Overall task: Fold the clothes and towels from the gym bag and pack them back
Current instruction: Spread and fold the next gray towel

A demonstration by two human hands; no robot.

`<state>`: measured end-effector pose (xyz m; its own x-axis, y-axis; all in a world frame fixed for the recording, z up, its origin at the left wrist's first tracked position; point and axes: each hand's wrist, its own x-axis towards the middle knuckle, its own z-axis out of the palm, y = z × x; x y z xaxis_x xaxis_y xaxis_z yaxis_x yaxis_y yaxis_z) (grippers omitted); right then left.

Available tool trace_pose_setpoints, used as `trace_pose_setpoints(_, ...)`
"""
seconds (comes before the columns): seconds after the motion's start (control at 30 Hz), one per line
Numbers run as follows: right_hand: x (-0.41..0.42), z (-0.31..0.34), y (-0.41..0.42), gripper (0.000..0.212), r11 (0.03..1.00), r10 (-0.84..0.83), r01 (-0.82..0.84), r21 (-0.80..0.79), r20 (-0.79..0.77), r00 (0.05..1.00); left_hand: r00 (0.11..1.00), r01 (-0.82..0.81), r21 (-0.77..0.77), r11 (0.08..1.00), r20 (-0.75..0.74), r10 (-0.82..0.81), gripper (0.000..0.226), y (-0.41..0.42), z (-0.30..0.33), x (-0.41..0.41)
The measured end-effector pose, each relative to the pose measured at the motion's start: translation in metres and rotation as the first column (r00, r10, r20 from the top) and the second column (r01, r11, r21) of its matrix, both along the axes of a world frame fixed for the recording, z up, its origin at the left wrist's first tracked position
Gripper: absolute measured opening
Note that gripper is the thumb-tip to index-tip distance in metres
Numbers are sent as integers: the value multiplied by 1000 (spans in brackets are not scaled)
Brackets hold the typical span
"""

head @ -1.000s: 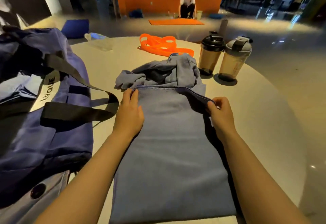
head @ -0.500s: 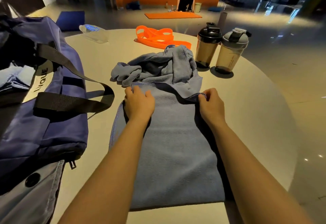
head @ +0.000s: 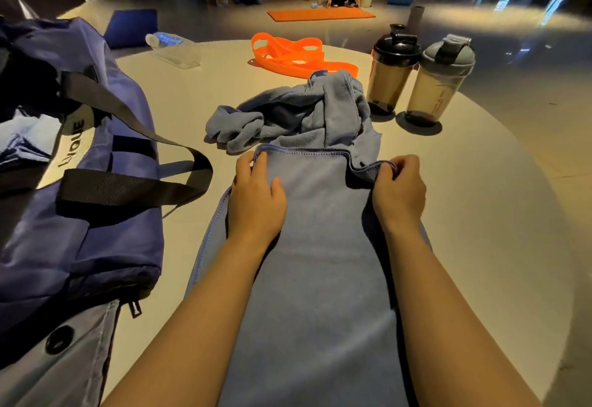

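A blue-grey towel (head: 317,278) lies lengthwise on the round table (head: 480,214) in front of me, its far part bunched in a heap. A stitched hem runs across between my hands. My left hand (head: 256,198) pinches the hem's left corner, and my right hand (head: 398,192) pinches the right corner, which is slightly crumpled. The open navy gym bag (head: 80,214) with black straps sits at the left, light blue cloth (head: 22,141) visible inside it.
Two shaker bottles (head: 419,77) stand at the far right of the towel heap. An orange resistance band (head: 294,54) and a lying clear water bottle (head: 173,48) are at the far side. A grey garment (head: 57,358) lies under the bag. A person crouches by an orange mat (head: 320,14).
Both hands changed from lying on the towel's edge to pinching its corners and drew the hem a little toward me. The view tilted down.
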<state>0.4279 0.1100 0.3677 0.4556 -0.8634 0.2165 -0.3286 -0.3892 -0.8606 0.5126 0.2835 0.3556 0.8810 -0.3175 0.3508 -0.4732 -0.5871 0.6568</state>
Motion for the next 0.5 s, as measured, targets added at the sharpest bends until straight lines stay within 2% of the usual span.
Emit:
trace_pose_setpoints(0.13,-6,-3,-14,13,999,26,-22,-46,91,995,981,1,77,997,196,-16,47,14,0,18)
trace_pose_setpoints(0.23,-5,-6,-20,5,999,47,-45,-27,116,992,978,-3,107,994,207,-19,47,17,-2,25)
trace_pose_setpoints(0.3,-7,-8,-19,5,998,50,-43,-47,149,988,979,-10,91,996,204,-9,47,18,-3,27)
trace_pose_setpoints(0.4,-12,3,-14,5,986,62,-23,-163,239,969,978,-41,49,998,206,30,48,22,-3,32)
trace_pose_setpoints(0.5,-16,16,-8,11,967,106,-17,-253,344,933,961,-52,-82,995,268,72,49,23,2,31)
